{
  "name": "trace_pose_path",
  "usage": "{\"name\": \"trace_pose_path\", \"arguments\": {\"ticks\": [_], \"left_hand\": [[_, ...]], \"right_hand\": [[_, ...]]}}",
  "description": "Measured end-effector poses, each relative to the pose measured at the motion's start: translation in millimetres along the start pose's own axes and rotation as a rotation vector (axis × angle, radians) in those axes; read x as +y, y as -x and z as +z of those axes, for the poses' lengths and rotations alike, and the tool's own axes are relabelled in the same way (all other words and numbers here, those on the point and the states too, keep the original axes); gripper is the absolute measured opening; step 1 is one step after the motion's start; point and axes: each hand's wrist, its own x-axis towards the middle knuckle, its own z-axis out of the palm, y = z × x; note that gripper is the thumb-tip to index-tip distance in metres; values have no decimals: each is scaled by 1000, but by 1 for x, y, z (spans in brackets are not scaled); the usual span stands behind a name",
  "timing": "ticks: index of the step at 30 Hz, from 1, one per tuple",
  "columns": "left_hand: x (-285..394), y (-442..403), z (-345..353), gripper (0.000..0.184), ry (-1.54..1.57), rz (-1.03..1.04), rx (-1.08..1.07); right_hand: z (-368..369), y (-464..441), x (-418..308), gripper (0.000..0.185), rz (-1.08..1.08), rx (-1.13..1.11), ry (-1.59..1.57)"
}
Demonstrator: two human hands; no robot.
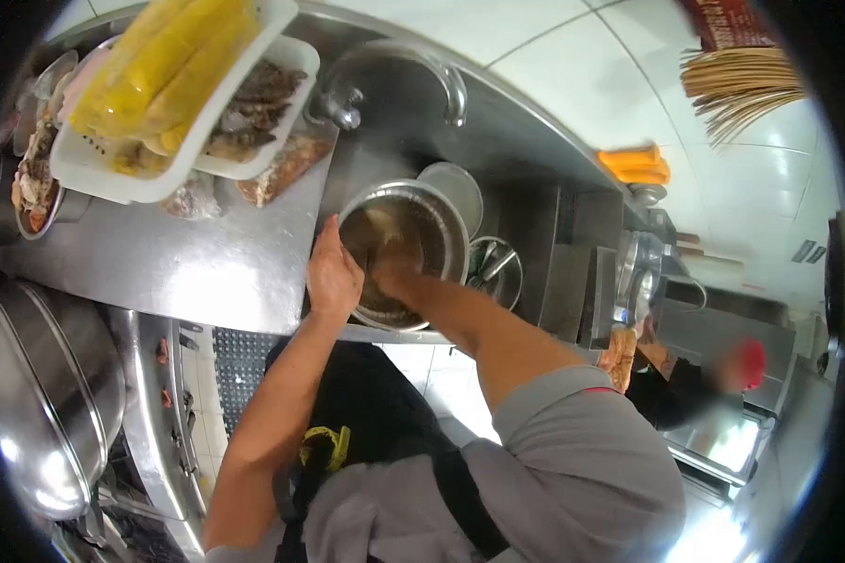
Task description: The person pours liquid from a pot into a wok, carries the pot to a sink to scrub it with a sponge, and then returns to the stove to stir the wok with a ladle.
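Note:
A round metal pot (455, 225) with brownish liquid in it stands in the steel sink, below the curved tap (455, 94). At the pot's left rim is my left hand (335, 274), upright with its fingers extended against the outside. My right hand (396, 267) reaches down inside the pot; its fingers are blurred and partly under the liquid, so what they hold, if anything, is hidden. Behind the pot leans a round pale lid or plate (460, 192). A smaller metal bowl (507, 280) with utensils sits to its right.
On the steel counter (197, 267) at the left are white trays (113, 183) with a yellow bagged item (164, 70) and dark food. Large metal pots (52, 394) stand lower left. Another person in black (671, 394) is at the right, near yellow-orange objects (637, 166) on the ledge.

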Motion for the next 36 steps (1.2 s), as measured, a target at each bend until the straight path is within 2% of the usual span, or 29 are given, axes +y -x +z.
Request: {"name": "trace_pose_path", "arguments": {"ticks": [1,4,7,10,11,13,16,18,21,25,28,30,32,34,36], "left_hand": [[3,-5,-3,45,16,-28,1],[8,-8,-7,43,54,-96,12],[6,-2,-3,44,68,-105,25],[4,-2,-2,47,55,-61,9],[4,0,-2,48,51,-44,6],[4,-2,-4,48,41,0,31],[13,-4,-10,44,92,-166,-42],[10,-7,-5,44,87,-91,17],[4,-3,-4,48,73,-71,21],[8,-4,-7,51,46,-80,-10],[5,-4,-4,51,11,3,48],[9,-5,-10,50,30,-12,26],[1,-1,-2,51,14,17,31],[1,1,-1,52,31,-11,11],[1,-3,-3,53,43,-32,15]], "right_hand": [[-10,24,-16,41,-36,112,-119],[-36,27,-32,44,-191,110,-542],[-4,-22,-13,47,-232,29,-608],[12,-43,24,50,-204,-37,-531],[6,-40,34,50,-142,-11,-98],[-9,-18,15,46,-35,-157,2],[-31,4,-27,45,-128,-210,-359],[-48,7,-47,45,-195,-215,-614],[-52,-1,-58,44,-240,-175,-740],[-54,-31,-31,43,-274,-101,-555],[-57,-50,-6,42,-251,-105,-335],[-35,-49,16,44,-272,-130,-113],[-15,-21,32,44,-387,-25,464],[-6,8,12,45,-178,-123,460],[-49,25,-22,48,-177,-407,73]]}}
